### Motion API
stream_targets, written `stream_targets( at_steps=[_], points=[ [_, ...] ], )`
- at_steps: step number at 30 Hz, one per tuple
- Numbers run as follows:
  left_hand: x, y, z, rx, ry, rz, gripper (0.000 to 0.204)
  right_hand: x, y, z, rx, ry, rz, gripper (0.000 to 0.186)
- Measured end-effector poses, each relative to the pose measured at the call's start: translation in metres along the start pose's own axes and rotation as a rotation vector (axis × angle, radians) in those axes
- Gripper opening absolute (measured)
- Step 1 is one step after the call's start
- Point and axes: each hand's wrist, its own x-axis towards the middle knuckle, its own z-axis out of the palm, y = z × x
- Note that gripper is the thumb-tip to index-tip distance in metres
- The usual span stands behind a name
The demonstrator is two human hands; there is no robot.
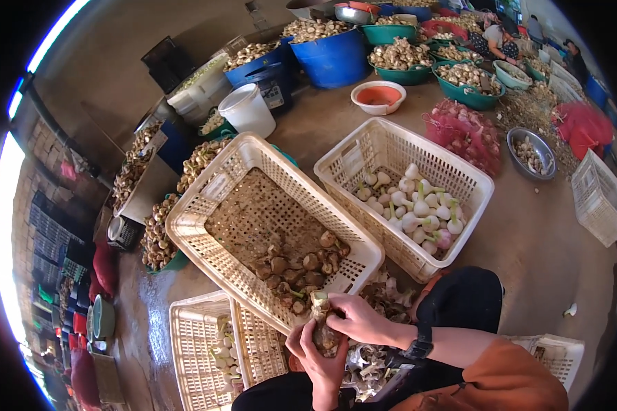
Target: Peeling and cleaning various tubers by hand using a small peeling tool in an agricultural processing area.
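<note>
Between my two hands is an unpeeled brown garlic bulb (324,335), its thick cut pale stem pointing up. My left hand (317,359) is closed round the bulb from below and the left. My right hand (363,319) grips it from the right, with the thumb pressed near the base of the stem. Just beyond my hands, a tilted white plastic crate (193,214) holds several unpeeled brown garlic bulbs (310,262) in its near corner. To the right, another white crate (474,179) contains many peeled white bulbs (418,205). Loose garlic skins (367,359) lie below my hands.
A third white crate (179,329) with some peeled bulbs stands at the near left, partly beneath the tilted one. Farther off are a white bucket (248,113), a blue tub (329,61) heaped with garlic, a red mesh sack (463,133) and a metal basin (514,140). People sit at the far right.
</note>
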Motion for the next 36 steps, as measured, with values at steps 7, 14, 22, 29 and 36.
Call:
stream_targets(
  at_steps=[7,14,22,29,36],
  points=[
    [-0.003,-0.013,-0.001,-1.332,-0.015,-0.509,0.083,0.002,0.0,-0.003,0.368,-0.107,0.109,0.023],
    [-0.001,-0.024,-0.007,-1.391,-0.031,-0.776,0.061,0.004,0.002,-0.003,0.111,-0.142,0.006,0.025],
    [-0.005,-0.031,0.003,-0.466,0.072,-0.406,0.056,0.004,0.005,-0.002,0.077,-0.153,0.11,0.018],
    [0.003,-0.039,-0.011,-0.853,-0.288,-0.657,0.065,0.004,-0.002,-0.008,-0.377,-0.124,-0.264,0.025],
    [-0.02,-0.052,0.0,-1.112,-0.184,-0.726,0.072,-0.004,0.015,-0.002,0.493,-0.059,0.375,0.025]
  ],
)
